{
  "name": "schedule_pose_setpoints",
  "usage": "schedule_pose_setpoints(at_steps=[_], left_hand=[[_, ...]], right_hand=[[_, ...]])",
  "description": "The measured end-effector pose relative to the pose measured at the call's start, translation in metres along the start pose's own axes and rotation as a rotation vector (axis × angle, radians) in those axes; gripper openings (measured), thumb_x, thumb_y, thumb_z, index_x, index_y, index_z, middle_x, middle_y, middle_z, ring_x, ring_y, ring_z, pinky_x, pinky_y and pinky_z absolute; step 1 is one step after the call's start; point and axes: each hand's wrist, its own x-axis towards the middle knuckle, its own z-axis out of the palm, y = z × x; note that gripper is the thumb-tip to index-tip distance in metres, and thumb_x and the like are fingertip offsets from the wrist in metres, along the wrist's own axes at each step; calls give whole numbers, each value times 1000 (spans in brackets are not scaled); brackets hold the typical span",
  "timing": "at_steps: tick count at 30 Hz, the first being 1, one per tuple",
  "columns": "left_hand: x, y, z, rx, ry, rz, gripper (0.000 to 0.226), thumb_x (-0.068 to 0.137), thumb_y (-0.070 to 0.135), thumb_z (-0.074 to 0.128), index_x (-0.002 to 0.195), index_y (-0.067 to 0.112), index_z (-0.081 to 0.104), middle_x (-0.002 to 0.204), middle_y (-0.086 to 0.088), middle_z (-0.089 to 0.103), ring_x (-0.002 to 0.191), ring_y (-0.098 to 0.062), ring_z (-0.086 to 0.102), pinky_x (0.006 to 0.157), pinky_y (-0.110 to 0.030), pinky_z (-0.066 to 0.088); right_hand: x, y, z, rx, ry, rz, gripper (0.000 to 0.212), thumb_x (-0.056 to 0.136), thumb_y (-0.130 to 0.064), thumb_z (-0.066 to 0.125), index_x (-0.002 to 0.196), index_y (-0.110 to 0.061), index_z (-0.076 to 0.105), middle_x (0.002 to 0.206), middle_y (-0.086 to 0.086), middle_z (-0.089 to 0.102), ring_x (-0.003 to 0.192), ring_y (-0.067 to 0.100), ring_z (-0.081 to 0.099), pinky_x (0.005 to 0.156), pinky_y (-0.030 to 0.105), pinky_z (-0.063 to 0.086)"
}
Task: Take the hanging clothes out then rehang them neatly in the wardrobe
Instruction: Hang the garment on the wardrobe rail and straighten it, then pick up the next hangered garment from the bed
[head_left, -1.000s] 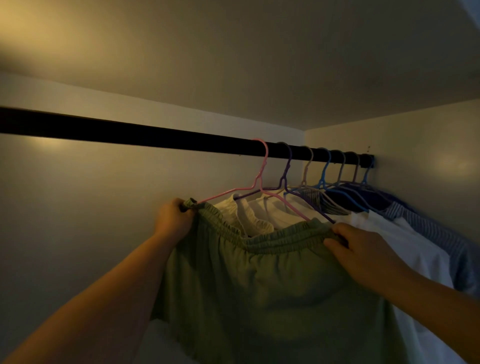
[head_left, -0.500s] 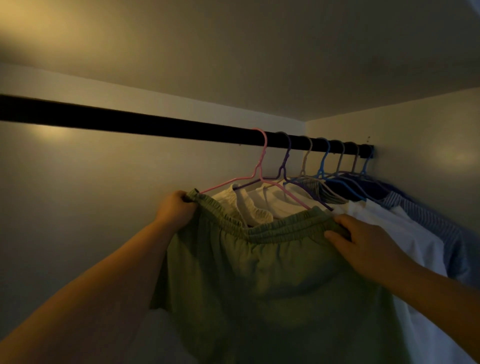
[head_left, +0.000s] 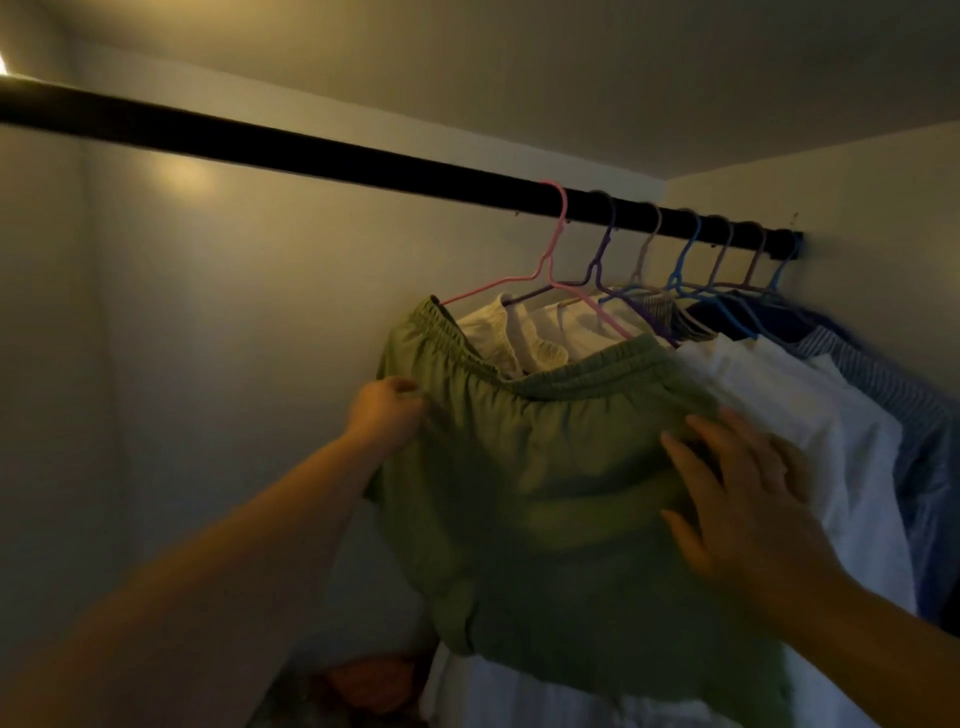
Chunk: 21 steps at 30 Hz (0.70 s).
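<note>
Green shorts hang from the pink hanger on the rail. Left hand pinches their left edge. Right hand lies flat, fingers spread, against their front.

A rail runs across the wardrobe from upper left to its end at the right wall, in front of the back wall. Seven hangers hook over the rail, all crowded at its right end; the rail's left stretch carries nothing. The leftmost hanger carries a pair of shorts, which hangs below the rail and in front of the other clothes. Behind and right of the shorts hang shirts, packed side by side toward the right wall. The left hand grips the shorts' left edge; the right hand lies flat on their right side. Below the shorts, at the wardrobe's bottom, lies a blurred bundle.
</note>
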Motion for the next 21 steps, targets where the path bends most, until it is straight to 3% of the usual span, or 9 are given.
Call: schedule_pose_setpoints(at_steps=[2,6,10,13,15,18,21], left_hand=[[-30,-18,8,28,14,-31,38,85,20,62,121,10,62,123,-13,62,117,-30,56,96,-35,45],[-107,-63,18,75,-15,-108,26,86,17,61,108,6,68,108,-16,69,105,-31,63,85,-36,49],[-216,-112,23,174,-22,-258,25,88,22,58,107,12,69,113,-12,68,108,-28,62,86,-31,47],[-314,-147,21,209,-18,-331,19,87,18,56,90,7,72,98,-16,70,98,-32,63,76,-28,43],[-382,-171,17,232,-6,-461,23,89,18,54,100,6,70,106,-14,68,104,-30,61,84,-30,45],[-483,-204,10,305,-62,-661,32,93,9,43,119,5,61,127,-12,58,119,-27,54,95,-33,42],[-582,-222,-5,317,-7,-894,31,96,15,41,118,7,61,131,-10,55,122,-27,51,100,-31,38]], right_hand=[[-19,-3,7,23,3,-56,53,74,-44,38,118,-14,44,130,13,38,127,34,31,104,47,22],[-69,-9,17,129,-1,-129,43,75,-36,41,108,-11,52,126,16,43,124,35,35,98,48,26],[-138,-18,29,211,-95,-173,42,71,-32,44,94,-5,66,112,19,59,114,32,40,88,39,27],[-196,-29,38,234,-247,-220,29,66,-27,62,89,-10,69,104,15,64,105,26,41,82,38,26],[-237,-40,41,297,-355,-275,27,61,-24,69,84,-10,70,97,14,66,99,29,51,82,40,29],[-294,-63,36,351,-493,-353,18,63,-18,73,78,-9,72,86,14,68,81,36,65,76,46,46],[-341,-94,25,394,-782,-360,20,84,-23,61,102,-17,68,113,6,64,106,29,56,88,39,39]])
